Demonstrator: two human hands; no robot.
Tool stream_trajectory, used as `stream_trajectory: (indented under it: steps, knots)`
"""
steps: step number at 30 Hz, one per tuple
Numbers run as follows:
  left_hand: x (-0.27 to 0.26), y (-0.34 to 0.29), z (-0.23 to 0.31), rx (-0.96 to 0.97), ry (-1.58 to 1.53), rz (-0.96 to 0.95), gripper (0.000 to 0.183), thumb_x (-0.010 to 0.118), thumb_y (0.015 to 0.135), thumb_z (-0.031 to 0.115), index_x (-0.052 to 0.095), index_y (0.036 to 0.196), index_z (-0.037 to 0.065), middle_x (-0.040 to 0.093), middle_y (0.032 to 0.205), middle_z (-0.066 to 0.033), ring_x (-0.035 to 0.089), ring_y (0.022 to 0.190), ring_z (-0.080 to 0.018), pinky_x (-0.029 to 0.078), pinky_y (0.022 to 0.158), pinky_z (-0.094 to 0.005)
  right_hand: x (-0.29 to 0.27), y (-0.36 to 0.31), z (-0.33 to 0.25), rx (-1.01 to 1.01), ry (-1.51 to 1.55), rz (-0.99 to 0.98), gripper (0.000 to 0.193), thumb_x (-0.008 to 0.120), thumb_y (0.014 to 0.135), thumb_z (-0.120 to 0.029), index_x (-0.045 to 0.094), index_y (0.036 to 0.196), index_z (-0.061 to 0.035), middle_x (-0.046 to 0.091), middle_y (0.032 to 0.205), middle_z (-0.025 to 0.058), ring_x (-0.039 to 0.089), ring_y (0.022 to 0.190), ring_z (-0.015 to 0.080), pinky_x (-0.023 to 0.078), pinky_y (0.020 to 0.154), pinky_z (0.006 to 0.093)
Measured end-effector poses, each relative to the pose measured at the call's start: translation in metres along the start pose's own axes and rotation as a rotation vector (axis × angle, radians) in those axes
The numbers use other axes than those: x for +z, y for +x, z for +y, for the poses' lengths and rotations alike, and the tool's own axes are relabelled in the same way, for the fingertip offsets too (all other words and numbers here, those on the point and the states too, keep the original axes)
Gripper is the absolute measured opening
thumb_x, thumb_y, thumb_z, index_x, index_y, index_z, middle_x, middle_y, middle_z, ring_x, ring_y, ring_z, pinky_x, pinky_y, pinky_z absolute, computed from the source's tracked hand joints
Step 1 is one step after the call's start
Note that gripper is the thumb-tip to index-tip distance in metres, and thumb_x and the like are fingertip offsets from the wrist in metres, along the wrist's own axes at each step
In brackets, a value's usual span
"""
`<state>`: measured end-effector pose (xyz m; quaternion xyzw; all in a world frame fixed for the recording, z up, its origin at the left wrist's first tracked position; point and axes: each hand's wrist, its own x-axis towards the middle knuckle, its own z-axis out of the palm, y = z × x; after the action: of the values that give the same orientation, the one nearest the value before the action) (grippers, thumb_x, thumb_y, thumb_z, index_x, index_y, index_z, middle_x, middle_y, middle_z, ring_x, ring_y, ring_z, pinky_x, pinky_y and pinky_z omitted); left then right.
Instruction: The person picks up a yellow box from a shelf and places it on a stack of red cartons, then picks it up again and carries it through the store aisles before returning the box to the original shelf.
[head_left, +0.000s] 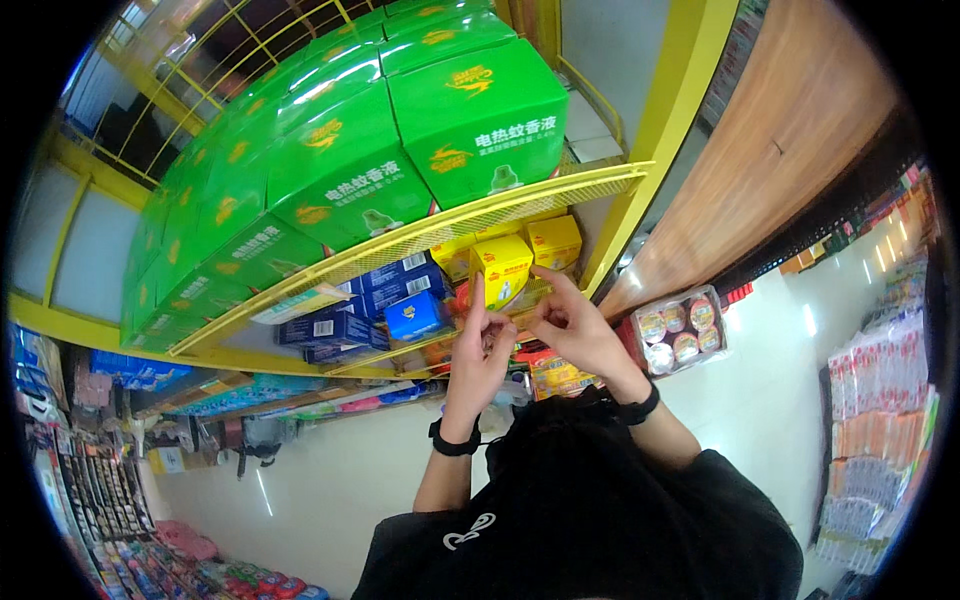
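Observation:
A small yellow box [504, 266] stands at the front of the lower shelf, between the index fingers of my two hands. My left hand [485, 345] has its index finger straight along the box's left side, the other fingers curled. My right hand [572, 322] reaches its index fingertip to the box's right edge, thumb and remaining fingers bent inward. Together the fingers grip the box from both sides. Another yellow box [554, 242] sits behind it on the right. Left of my left hand lies a small blue box [416, 316], beside larger dark blue boxes [385, 285].
Large green cartons [475, 115] fill the shelf above, behind a yellow mesh lip [420, 235]. A yellow upright [665, 130] and a wooden panel [770, 150] stand at right. A pack of round tubs [678, 333] sits right of my right hand. Stacked goods [875, 430] line the far right.

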<state>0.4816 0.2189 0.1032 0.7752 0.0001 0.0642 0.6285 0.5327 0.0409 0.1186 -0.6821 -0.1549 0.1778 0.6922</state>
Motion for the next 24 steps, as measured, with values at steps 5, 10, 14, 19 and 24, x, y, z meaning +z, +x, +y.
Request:
stream_trajectory:
  steps: [5, 10, 14, 19, 24]
  knots:
    - [-0.023, -0.021, 0.033, 0.037, 0.072, 0.025, 0.071, 0.066, 0.094, 0.004, 0.037, 0.159, 0.009, 0.061, 0.095, -0.0068, 0.060, 0.084, -0.0146, 0.051, 0.080, -0.0293, 0.004, -0.022, -0.042, -0.066, 0.064, 0.038, 0.061, 0.065, 0.091, 0.008, 0.045, 0.147, -0.0049, 0.052, 0.085, -0.0041, 0.051, 0.078, 0.0031, 0.041, 0.069, 0.0190]
    - [-0.032, -0.031, 0.036, 0.394, 0.348, 0.035, 0.065, 0.071, 0.089, 0.004, 0.051, 0.150, 0.006, 0.058, 0.114, -0.0143, 0.058, 0.111, -0.0268, 0.046, 0.101, -0.0395, 0.014, -0.058, -0.055, -0.105, -0.051, 0.235, 0.049, 0.069, 0.087, 0.002, 0.059, 0.134, -0.0034, 0.050, 0.080, -0.0056, 0.047, 0.069, 0.0017, 0.040, 0.062, 0.0189]
    - [-0.026, -0.034, 0.003, 0.315, 0.033, -0.107, 0.066, 0.073, 0.087, 0.005, 0.049, 0.149, 0.000, 0.052, 0.145, -0.0241, 0.044, 0.142, -0.0355, 0.036, 0.116, -0.0455, 0.017, -0.096, -0.050, -0.031, -0.069, 0.250, 0.041, 0.070, 0.088, -0.001, 0.062, 0.128, -0.0024, 0.054, 0.080, -0.0054, 0.049, 0.067, 0.0016, 0.040, 0.059, 0.0198]
    - [0.010, -0.035, 0.008, -0.012, -0.339, -0.421, 0.062, 0.062, 0.098, -0.001, 0.038, 0.155, -0.001, 0.052, 0.150, -0.0145, 0.055, 0.132, -0.0225, 0.042, 0.112, -0.0359, 0.014, -0.148, -0.035, 0.042, 0.073, 0.372, 0.044, 0.071, 0.088, -0.002, 0.057, 0.130, -0.0048, 0.057, 0.084, -0.0046, 0.052, 0.076, 0.0020, 0.042, 0.065, 0.0207]
    - [0.052, -0.040, 0.006, -0.337, -0.532, -0.668, 0.069, 0.062, 0.099, 0.003, 0.029, 0.160, 0.002, 0.047, 0.153, -0.0150, 0.049, 0.138, -0.0223, 0.040, 0.114, -0.0354, 0.004, -0.196, -0.013, 0.148, -0.081, 0.536, 0.075, 0.079, 0.081, -0.006, 0.041, 0.146, -0.0096, 0.055, 0.082, -0.0008, 0.054, 0.071, 0.0077, 0.043, 0.064, 0.0236]
